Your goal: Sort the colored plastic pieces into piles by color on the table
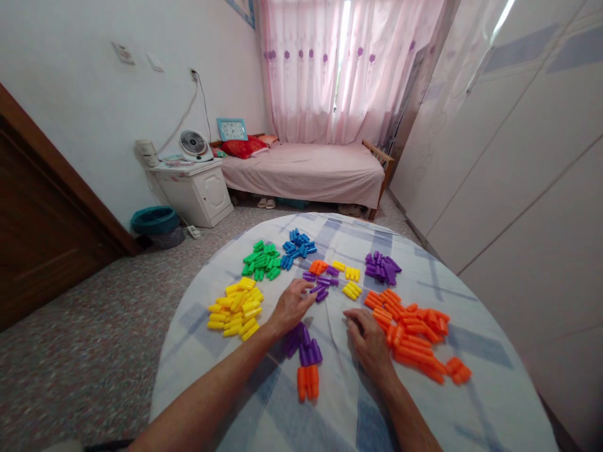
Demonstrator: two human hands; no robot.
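My left hand (293, 306) reaches over the middle of the table, its fingertips closed at the end of a small purple plastic tube (317, 289). Other purple tubes (325, 281) lie just beyond it, beside an orange group (318, 267) and yellow groups (352, 289). Below that hand are more purple tubes (308, 349), partly hidden by the wrist, touching a row of orange tubes (308, 382). My right hand (370, 339) rests on the cloth with loosely bent fingers apart and nothing visible in them. Close to its right lies a large orange pile (414, 333).
Yellow (236, 307), green (261, 260), blue (298, 245) and purple (382, 267) piles surround the middle of the round table (490, 351), which has a checked cloth. Beyond stand a bed (311, 163), a white cabinet (207, 194), a bin (157, 226) and wardrobes (509, 157).
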